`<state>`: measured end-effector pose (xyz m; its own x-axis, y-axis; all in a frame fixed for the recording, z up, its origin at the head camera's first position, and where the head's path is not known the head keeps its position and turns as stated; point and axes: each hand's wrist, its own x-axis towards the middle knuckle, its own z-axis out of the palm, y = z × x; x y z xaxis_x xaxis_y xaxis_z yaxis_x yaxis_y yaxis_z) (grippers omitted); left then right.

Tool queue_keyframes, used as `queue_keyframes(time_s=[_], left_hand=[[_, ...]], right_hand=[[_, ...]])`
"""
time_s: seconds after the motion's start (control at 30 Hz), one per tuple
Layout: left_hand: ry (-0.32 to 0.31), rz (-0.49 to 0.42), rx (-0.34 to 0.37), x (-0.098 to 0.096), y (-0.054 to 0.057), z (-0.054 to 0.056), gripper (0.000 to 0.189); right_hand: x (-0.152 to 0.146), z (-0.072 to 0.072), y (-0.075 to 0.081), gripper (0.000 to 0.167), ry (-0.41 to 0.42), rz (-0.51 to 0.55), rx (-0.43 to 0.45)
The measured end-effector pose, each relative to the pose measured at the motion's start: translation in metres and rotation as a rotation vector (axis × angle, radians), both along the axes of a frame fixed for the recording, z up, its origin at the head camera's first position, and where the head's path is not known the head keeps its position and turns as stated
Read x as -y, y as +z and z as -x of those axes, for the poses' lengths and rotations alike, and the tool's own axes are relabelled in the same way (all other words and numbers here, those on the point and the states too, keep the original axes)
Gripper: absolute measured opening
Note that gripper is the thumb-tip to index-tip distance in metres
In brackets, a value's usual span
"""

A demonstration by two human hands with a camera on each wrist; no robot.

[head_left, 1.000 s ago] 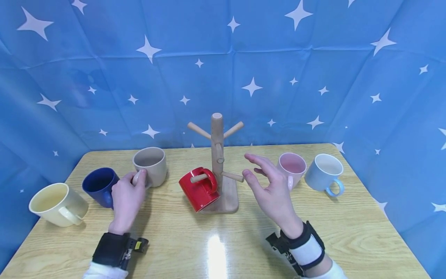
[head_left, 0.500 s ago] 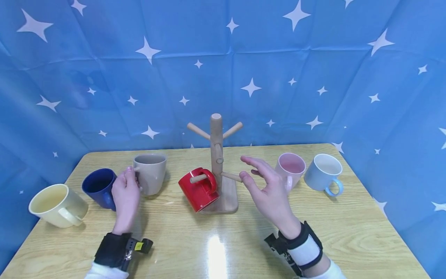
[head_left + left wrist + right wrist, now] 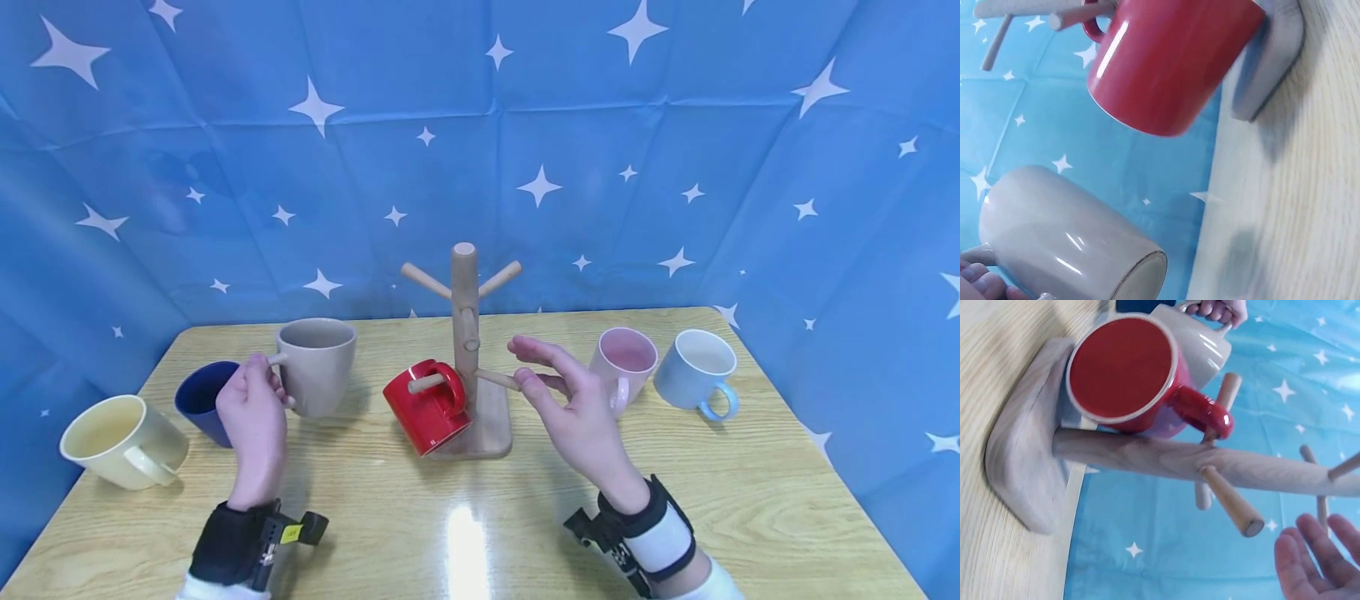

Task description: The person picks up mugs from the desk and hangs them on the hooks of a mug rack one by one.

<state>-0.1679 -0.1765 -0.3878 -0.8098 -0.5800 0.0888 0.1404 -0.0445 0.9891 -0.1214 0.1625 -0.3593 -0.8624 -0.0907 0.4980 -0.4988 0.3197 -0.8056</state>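
A grey mug (image 3: 318, 375) hangs just above the table, its handle gripped by my left hand (image 3: 253, 425). In the left wrist view the same mug (image 3: 1066, 234) shows its underside clear of the tabletop. A red mug (image 3: 429, 410) hangs tilted by its handle on a lower left peg of the wooden mug tree (image 3: 465, 333). Beside a lower right peg (image 3: 497, 379) my right hand (image 3: 581, 408) is held with fingers apart and holds nothing. From the right wrist view, its fingers (image 3: 1313, 556) are near the pegs; whether they touch one cannot be told.
To the left stand a dark blue mug (image 3: 204, 400), partly behind my left hand, and a cream mug (image 3: 127, 442). A pink mug (image 3: 626, 367) and a light blue mug (image 3: 696, 371) are at the right. A star-patterned blue cloth (image 3: 420, 192) hangs behind the table.
My left hand has lifted the grey mug off the table and drawn it slightly left and nearer. The right hand has shifted a little left. The red mug hangs as before.
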Motion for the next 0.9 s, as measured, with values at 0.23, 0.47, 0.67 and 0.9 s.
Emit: queue_keyframes(time_s=[0.23,0.47,0.67,0.9], left_hand=[[0.012,-0.088,-0.056,-0.007,0.013,-0.008,0.048],[-0.010,-0.171,-0.076,-0.014,0.026,-0.017,0.048],[-0.025,-0.234,-0.098,-0.019,0.037,-0.024,0.048],[-0.050,-0.292,-0.155,-0.028,0.049,-0.034,0.046]], right_hand=[[0.002,-0.003,0.003,0.039,0.013,-0.009,0.052],[0.003,-0.005,0.004,0.039,0.033,-0.019,0.062],[0.007,-0.010,0.006,0.041,0.062,-0.020,0.098],[0.016,-0.014,0.009,0.046,0.136,-0.029,0.123]])
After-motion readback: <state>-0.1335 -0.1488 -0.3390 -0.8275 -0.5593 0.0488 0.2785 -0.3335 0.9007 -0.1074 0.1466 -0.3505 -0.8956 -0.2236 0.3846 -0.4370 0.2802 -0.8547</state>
